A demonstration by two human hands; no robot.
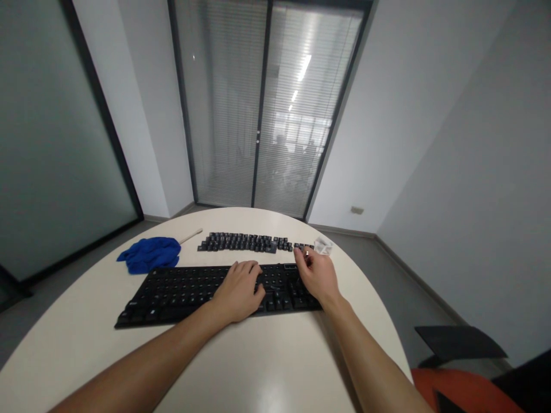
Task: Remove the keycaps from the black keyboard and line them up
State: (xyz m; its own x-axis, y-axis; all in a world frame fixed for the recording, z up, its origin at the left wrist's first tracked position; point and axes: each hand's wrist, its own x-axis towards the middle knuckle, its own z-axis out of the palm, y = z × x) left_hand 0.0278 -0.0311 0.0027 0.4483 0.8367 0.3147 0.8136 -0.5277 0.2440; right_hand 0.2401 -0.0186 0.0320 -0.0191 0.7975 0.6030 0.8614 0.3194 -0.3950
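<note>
A long black keyboard lies across the table; much of its left and middle part shows small posts without keycaps, and some keys stand at its right end. My left hand rests on the middle of the keyboard, palm down, fingers stretched out and thumb apart. Above the keyboard's right end is my right hand, its fingers curled in a pinch. A small shiny bit shows at those fingertips, too small to name. Behind the keyboard, loose black keycaps are laid out in rows, the right end partly covered by my right hand.
On the left of the round cream table lies a crumpled blue cloth, with a thin pale stick beside it. A small clear-white object sits behind my right hand. An orange and black chair stands at the lower right.
</note>
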